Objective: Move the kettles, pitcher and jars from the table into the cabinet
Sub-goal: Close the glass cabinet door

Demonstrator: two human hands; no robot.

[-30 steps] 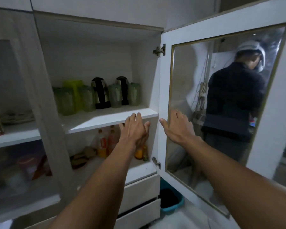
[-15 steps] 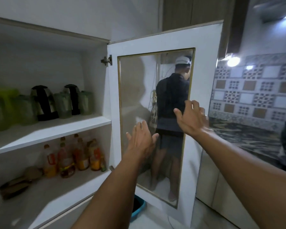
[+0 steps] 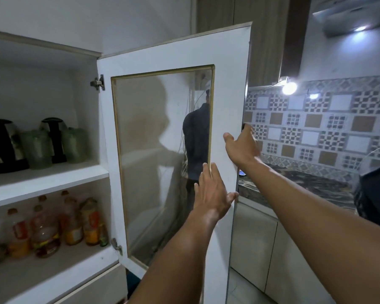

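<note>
Nearest the camera, two bare forearms are stretched toward the cabinet door [image 3: 226,88], which stands open and is taken here as the landmark. The left hand [image 3: 211,194] is laid flat against the door's inner face, beside the free edge and low on the gilt-trimmed glass pane [image 3: 154,163]; its fingers are extended and nothing is held. The right hand [image 3: 242,145] is spread open at the free edge, higher up, with the fingertips curling round toward the outer side; whether the edge is actually gripped cannot be told, and no object is carried.

Beyond the door's hinged side, on the upper shelf [image 3: 46,178] of the cabinet, two steel-and-black kettles [image 3: 6,145] are seen standing with green jars [image 3: 36,149] just beside and between them. A pitcher is not made out in this view. On the lower shelf, bottles of oil [image 3: 45,235] are grouped. Past the door's free edge, a tiled backsplash [image 3: 316,121] is lit by a lamp.

The transfer appears finished, since the visible items are already shelved; the step in hand is judged to be closing the door. The next move calls for the panel to be swung toward the shelves, with fingers kept clear of the frame.
</note>
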